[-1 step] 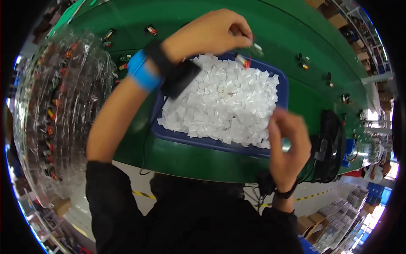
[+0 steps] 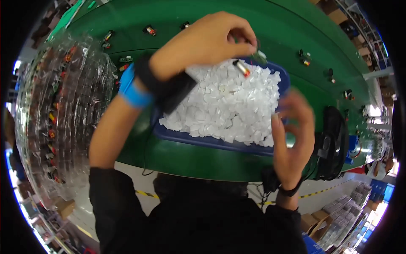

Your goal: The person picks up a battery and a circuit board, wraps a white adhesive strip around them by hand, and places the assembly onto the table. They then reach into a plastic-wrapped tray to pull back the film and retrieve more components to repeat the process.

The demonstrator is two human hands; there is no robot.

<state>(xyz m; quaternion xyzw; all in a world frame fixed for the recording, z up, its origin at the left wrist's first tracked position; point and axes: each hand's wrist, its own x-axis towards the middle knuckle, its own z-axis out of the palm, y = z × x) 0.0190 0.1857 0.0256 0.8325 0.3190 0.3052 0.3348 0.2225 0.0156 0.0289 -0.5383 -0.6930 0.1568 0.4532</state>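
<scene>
My left hand (image 2: 211, 40), reaching in from the left, pinches a small green circuit board (image 2: 259, 58) between thumb and fingertips. From it hangs a small cylindrical part (image 2: 242, 68), black, white and red-orange, apparently on thin wires. Beneath them a blue tray (image 2: 215, 147) holds a heap of small white squares (image 2: 224, 106). My right hand (image 2: 296, 135) is at the tray's right edge, fingers curved and blurred; whether anything sits between thumb and forefinger I cannot make out. A black box-shaped thing (image 2: 175, 93) lies under my left wrist, over the tray's left side.
Similar small parts lie scattered on the green table (image 2: 194, 163), one (image 2: 149, 30) at the far left, another (image 2: 304, 58) at the right. Stacked clear plastic trays (image 2: 63, 110) with parts stand at the left. A black bag-like item (image 2: 332, 144) lies at the right.
The board and hanging part in my left hand have come slightly nearer and lower. My right hand has moved up a little, its fingers shifting.
</scene>
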